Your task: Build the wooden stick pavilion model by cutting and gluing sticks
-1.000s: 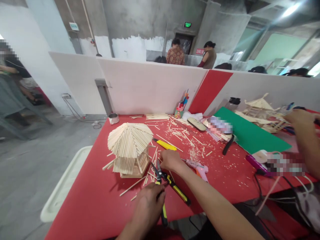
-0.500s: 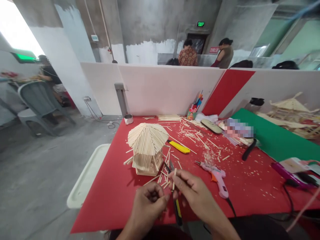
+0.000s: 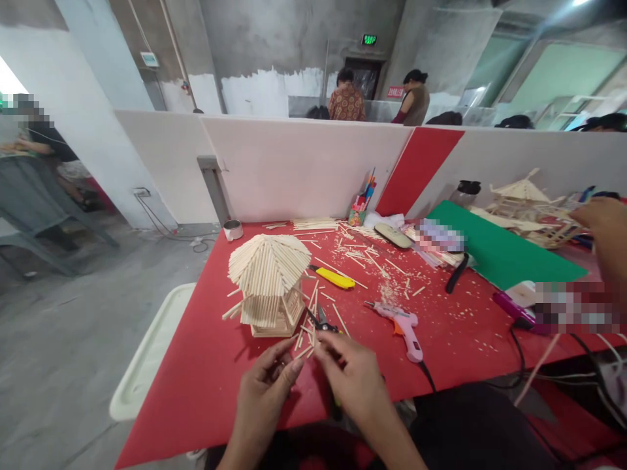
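Note:
My right hand (image 3: 350, 372) is closed in a pinch on a short, thin wooden stick (image 3: 316, 341), its fingers covering part of it. Just left of it is my left hand (image 3: 267, 385), with thumb and forefinger apart and nothing visible between them. Black-handled pliers or cutters (image 3: 323, 320) lie under and behind my right hand, partly hidden. Beyond my left hand, a small stick-built pavilion (image 3: 269, 281) with a peaked roof stands on the red tabletop (image 3: 196, 391). Several loose sticks (image 3: 313, 303) lie between the pavilion and the cutters.
A yellow utility knife (image 3: 336, 277) lies behind the cutters, and a pink glue gun (image 3: 404, 326) to the right. Farther back are a metal tin (image 3: 233, 230), a pen cup (image 3: 356, 215) and stick scraps. Another person's arm (image 3: 610, 238) reaches in at the right, near another stick model (image 3: 524, 192).
The view has swung right. My left hand has loosened from a curl, its fingers now apart. My right hand still pinches the stick. Another person's arm has come into view at right.

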`<state>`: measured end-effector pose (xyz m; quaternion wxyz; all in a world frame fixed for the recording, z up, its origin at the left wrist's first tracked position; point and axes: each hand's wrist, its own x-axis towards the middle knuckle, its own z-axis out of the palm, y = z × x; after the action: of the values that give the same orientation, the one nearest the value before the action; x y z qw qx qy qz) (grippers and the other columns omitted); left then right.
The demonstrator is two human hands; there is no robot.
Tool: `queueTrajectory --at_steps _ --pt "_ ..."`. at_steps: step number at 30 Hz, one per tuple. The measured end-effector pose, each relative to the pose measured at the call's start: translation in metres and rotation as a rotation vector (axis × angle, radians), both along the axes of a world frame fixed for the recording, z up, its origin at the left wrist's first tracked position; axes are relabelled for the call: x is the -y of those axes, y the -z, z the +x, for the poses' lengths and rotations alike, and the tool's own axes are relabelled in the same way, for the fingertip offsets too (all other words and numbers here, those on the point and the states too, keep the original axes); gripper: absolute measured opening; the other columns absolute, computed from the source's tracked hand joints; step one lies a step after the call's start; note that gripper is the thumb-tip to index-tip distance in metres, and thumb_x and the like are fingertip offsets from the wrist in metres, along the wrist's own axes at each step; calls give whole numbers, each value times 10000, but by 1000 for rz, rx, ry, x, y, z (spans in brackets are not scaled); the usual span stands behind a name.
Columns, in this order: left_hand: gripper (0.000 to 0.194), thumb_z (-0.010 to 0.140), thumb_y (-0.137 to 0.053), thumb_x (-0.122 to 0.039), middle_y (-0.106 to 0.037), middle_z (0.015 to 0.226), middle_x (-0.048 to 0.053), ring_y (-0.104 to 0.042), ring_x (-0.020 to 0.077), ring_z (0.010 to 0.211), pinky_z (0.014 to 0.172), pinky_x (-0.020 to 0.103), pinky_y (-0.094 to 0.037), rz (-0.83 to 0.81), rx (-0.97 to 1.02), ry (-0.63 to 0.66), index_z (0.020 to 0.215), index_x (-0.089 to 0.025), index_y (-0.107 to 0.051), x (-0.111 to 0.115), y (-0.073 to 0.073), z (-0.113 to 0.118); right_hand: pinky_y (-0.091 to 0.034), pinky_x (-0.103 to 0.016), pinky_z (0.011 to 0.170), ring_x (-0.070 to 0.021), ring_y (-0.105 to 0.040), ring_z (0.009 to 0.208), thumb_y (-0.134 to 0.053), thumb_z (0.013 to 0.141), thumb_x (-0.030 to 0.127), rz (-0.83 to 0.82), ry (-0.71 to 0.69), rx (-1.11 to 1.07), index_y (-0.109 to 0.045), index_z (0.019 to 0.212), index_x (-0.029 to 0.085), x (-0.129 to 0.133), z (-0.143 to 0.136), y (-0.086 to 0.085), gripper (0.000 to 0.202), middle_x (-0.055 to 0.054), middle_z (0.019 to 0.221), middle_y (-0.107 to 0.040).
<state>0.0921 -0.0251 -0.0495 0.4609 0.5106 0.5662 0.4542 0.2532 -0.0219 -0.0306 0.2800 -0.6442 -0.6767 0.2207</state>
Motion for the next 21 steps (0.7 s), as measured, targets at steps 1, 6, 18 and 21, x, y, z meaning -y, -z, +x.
queueTrajectory --at_steps 1,6,18,21 --pt "342 775 -638 -425 -591 656 -2 -535 127 546 514 229 -434 67 -105 16 981 -161 -706 -3 3 -2 -466 -208 784 -135 -656 904 -437 934 267 -36 101 158 -665 1057 274 -8 8 1 259 -10 1010 -710" --pt "242 869 -502 -286 -669 793 56 -639 192 715 604 263 -431 223 -759 206 796 -191 -713 -12 11 -5 -421 -248 644 -201 -664 810 -455 908 243 -119 201 373 -683 854 189 -45 26 8 240 -83 847 -706" --pt "292 916 -430 -268 -704 885 53 -667 200 745 578 264 -408 140 -1210 232 818 -221 -702 -19 11 0 -416 -264 701 -203 -619 952 -492 893 309 -188 76 479 -584 1169 243 -21 22 10 299 -67 1036 -650" --pt "299 916 -427 -264 -706 899 57 -667 198 765 598 262 -419 159 -1194 248 804 -216 -700 -22 12 2 -402 -258 664 -197 -636 905 -516 874 335 -203 101 473 -597 1128 247 -26 26 15 280 -55 982 -665"
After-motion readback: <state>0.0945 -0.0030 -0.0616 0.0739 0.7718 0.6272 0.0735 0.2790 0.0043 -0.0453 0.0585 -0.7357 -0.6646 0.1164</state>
